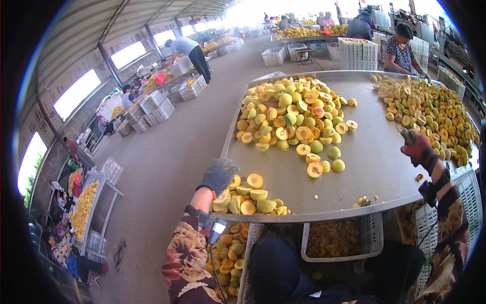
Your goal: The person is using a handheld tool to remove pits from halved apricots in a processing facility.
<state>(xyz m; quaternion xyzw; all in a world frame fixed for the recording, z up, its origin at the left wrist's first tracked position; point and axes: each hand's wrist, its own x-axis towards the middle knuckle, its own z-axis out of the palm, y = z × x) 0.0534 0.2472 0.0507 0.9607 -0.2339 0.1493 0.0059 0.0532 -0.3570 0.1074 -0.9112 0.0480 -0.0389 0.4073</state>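
Observation:
My left hand (219, 175), in a dark grey glove, hovers over or touches a small pile of halved yellow stone fruit (248, 199) at the table's near left corner. Its fingers point away from me, and whether they hold anything is hidden. In a red and black glove, my right hand (419, 150) is closed around a small hand tool (403, 131) with a thin, curved metal end. It is near the edge of a heap of fruit halves (429, 110) on the right. A larger heap of halved fruit (292, 110) lies at the table's far left.
The metal table (281, 176) has a raised rim. Scraps (362, 201) lie near its front edge. Below stand a crate of fruit pieces (341, 257) and a fruit-filled crate (250, 262). A person (402, 49) works across the table at the far right. More crates (357, 55) stand behind.

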